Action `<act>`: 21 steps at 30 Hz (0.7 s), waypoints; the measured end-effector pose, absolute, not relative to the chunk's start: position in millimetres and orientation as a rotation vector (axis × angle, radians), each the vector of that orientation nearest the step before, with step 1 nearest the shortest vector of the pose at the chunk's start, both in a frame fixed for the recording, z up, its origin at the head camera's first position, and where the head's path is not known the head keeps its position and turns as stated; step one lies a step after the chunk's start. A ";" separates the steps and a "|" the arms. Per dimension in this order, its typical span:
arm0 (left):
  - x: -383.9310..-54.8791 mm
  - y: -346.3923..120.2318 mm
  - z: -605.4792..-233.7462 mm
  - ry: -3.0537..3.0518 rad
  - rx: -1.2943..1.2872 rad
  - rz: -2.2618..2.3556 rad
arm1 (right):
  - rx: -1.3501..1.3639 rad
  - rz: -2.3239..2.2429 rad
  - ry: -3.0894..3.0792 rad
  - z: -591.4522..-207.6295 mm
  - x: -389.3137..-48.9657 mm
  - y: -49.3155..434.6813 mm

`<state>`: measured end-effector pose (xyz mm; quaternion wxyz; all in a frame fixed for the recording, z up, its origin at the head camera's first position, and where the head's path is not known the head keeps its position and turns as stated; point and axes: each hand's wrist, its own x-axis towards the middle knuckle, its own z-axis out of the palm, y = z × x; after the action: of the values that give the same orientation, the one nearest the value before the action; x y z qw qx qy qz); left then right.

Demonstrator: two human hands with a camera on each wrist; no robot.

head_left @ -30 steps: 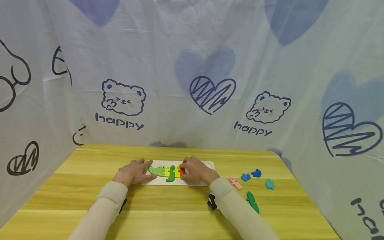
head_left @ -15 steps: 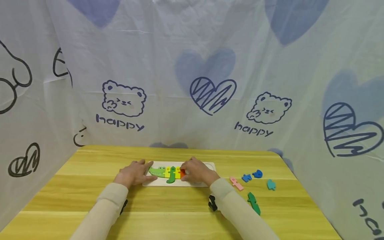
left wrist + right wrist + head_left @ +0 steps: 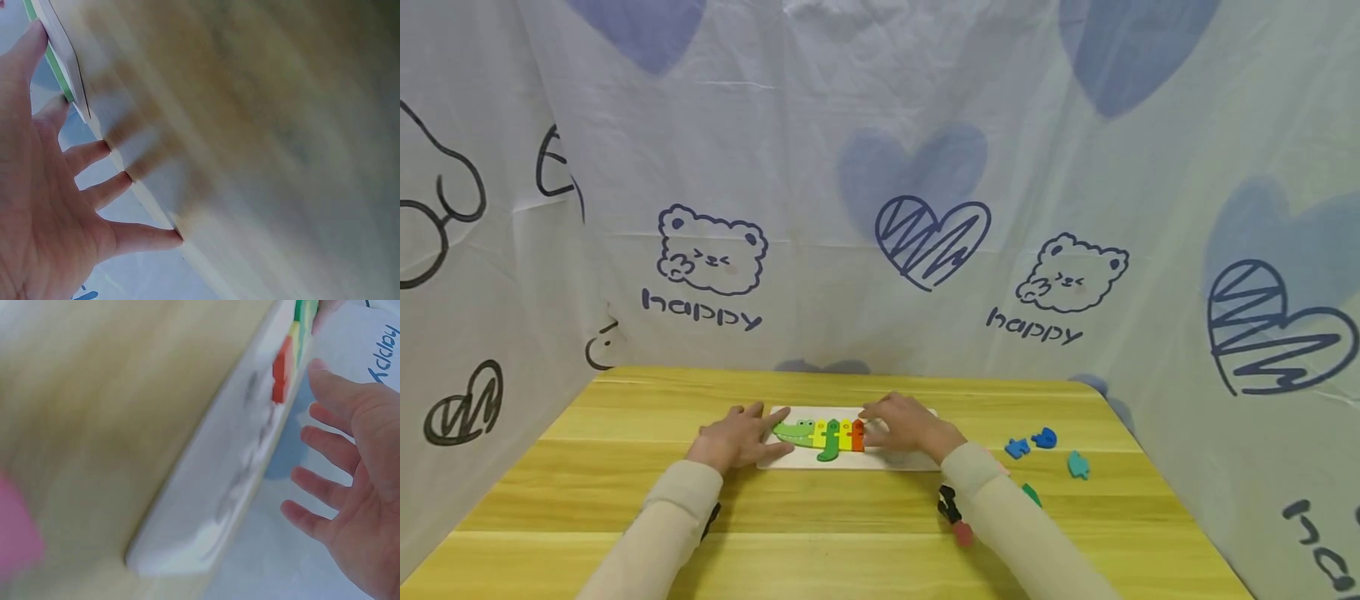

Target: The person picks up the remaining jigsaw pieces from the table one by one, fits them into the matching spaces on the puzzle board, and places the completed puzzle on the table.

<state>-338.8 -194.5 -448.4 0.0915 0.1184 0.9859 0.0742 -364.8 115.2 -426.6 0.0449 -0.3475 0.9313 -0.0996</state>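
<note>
A white puzzle board (image 3: 808, 461) lies on the wooden table, holding a row of crocodile pieces. From left to right are the light green head (image 3: 793, 432), a yellow piece, a green one with a leg, another yellow one and an orange-red piece (image 3: 858, 436). My left hand (image 3: 736, 439) rests at the board's left end, fingers spread; thumb and forefinger touch its edge in the left wrist view. Over the board's right part is my right hand (image 3: 912, 427), its fingers loosely spread and holding nothing, fingertips just beside the orange-red piece.
Right of the board lie two blue pieces (image 3: 1017, 447), a teal piece (image 3: 1078, 465) and a dark green piece (image 3: 1032, 493) partly behind the right sleeve. A pink piece (image 3: 17, 531) shows in the right wrist view. A printed white cloth (image 3: 820, 292) hangs behind the table.
My right hand has let go of the orange-red piece and moved slightly right, its fingers opening. The right sleeve now covers most of the pink piece. My left hand stays at the board.
</note>
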 end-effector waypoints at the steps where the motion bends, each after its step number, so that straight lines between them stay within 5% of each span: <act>1: -338.4 -194.3 -448.4 2.927 0.354 0.216 | -1.071 -0.314 2.840 -424.0 -364.7 118.5; 21: -332.9 -193.3 -445.6 2.916 0.329 0.234 | -1.010 -0.175 2.876 -401.9 -355.2 191.1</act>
<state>-332.9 -193.3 -445.6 0.0989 0.1112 0.9857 0.0793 -355.2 191.1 -401.9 0.0443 -0.3304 0.9411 -0.0571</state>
